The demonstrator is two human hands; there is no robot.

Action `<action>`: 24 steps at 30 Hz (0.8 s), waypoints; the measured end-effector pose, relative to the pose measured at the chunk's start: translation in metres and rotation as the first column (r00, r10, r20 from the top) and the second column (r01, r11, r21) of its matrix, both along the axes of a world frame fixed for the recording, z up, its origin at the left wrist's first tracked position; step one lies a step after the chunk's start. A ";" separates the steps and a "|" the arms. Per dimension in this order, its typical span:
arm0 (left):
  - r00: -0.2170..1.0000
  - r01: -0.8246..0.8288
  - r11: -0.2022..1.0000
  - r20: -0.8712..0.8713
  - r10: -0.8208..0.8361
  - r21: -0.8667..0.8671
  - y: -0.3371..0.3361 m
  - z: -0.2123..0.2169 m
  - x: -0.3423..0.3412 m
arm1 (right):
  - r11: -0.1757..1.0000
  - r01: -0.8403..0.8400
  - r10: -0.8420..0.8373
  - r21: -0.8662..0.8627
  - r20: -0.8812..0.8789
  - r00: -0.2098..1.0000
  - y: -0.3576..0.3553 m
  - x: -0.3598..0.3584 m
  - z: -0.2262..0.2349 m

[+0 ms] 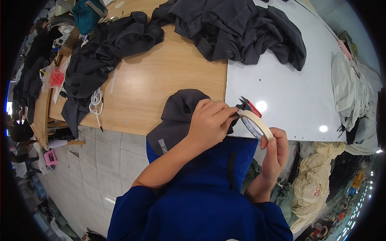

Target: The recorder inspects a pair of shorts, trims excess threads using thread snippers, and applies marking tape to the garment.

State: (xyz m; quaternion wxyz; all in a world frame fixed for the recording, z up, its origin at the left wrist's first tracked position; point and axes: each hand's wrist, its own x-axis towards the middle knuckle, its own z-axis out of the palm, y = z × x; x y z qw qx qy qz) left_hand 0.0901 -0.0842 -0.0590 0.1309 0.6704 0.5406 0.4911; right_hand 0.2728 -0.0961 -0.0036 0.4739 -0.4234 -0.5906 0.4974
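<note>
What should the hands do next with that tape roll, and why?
Probably draw a short strip off the tape roll. The right hand holds the roll from below, and the left hand pinches at its upper edge, right beside the dark grey garment at the table edge. Red-handled snips lie just behind, close enough to cut the strip afterward.

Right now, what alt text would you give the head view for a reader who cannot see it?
Seen from above, a person in blue holds a roll of cream tape in the right hand, while the left hand pinches its end over a dark grey garment. Red-handled snips lie just beyond, and more grey garments are heaped across the wooden table.
</note>
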 end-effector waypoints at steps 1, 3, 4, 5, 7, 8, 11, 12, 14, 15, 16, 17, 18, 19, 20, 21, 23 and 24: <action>1.000 -0.001 1.000 -0.001 0.001 -0.001 0.000 0.002 -0.002 | 0.999 -0.036 0.036 -0.006 -0.020 0.999 -0.002 0.001 0.001; 0.989 0.016 0.993 0.147 0.001 -0.115 0.002 0.009 -0.008 | 0.998 -0.046 0.045 -0.046 -0.018 0.999 -0.005 0.002 0.002; 0.981 0.017 0.988 0.194 0.013 -0.155 0.002 0.010 -0.011 | 0.995 -0.056 0.055 -0.086 -0.016 0.998 -0.007 0.002 0.002; 0.981 0.016 0.988 0.193 0.014 -0.156 0.003 0.010 -0.014 | 0.995 -0.057 0.055 -0.087 -0.017 0.998 -0.009 0.004 0.003; 0.951 0.022 0.981 0.307 0.039 -0.193 0.005 0.010 -0.020 | 0.996 -0.073 0.077 -0.049 0.105 0.991 -0.011 0.006 0.005; 0.935 0.053 0.966 0.351 0.041 -0.252 0.005 0.010 -0.024 | 0.996 0.016 -0.007 -0.083 0.105 0.994 -0.013 0.004 0.005; 0.834 0.135 0.939 0.548 0.065 -0.317 0.003 0.015 -0.026 | 0.999 0.001 0.007 -0.047 0.171 0.985 -0.011 0.008 0.006; 0.798 0.216 0.908 0.600 0.047 -0.358 0.003 0.015 -0.030 | 0.999 0.004 0.004 -0.048 0.171 0.985 -0.011 0.006 0.006; 0.727 0.277 0.888 0.685 0.056 -0.366 0.003 0.012 -0.033 | 0.995 0.089 -0.076 -0.047 0.222 0.972 -0.012 0.003 0.004; 0.646 0.335 0.868 0.760 0.071 -0.366 0.002 0.011 -0.034 | 0.995 0.092 -0.079 -0.049 0.222 0.972 -0.011 0.004 0.003; 0.572 0.393 0.841 0.815 0.093 -0.371 0.001 0.011 -0.036 | 0.998 0.060 -0.061 0.012 0.270 0.961 -0.009 0.005 0.002; 0.572 0.395 0.840 0.815 0.092 -0.372 0.001 0.013 -0.037 | 0.997 0.026 -0.047 0.070 0.319 0.947 -0.008 0.005 0.002; 0.495 0.446 0.812 0.859 0.127 -0.377 0.000 0.015 -0.038 | 0.997 0.028 -0.048 0.069 0.318 0.947 -0.007 0.006 0.001; 0.417 0.495 0.783 0.894 0.166 -0.376 0.000 0.016 -0.040 | 0.996 0.043 -0.066 0.077 0.328 0.942 -0.006 0.006 0.000; 0.418 0.496 0.782 0.893 0.166 -0.377 -0.001 0.017 -0.041 | 0.995 0.058 -0.083 0.085 0.338 0.938 -0.006 0.006 -0.001; 0.399 0.523 0.771 0.904 0.153 -0.362 -0.001 0.017 -0.042 | 0.995 0.059 -0.085 0.085 0.337 0.938 -0.006 0.006 -0.001; 0.380 0.550 0.760 0.914 0.142 -0.347 -0.002 0.016 -0.043 | 0.993 0.076 -0.102 0.086 0.350 0.931 -0.005 0.008 -0.001; 0.355 0.569 0.759 0.927 0.120 -0.316 -0.002 0.015 -0.044 | 0.993 0.078 -0.103 0.086 0.349 0.931 -0.004 0.009 -0.001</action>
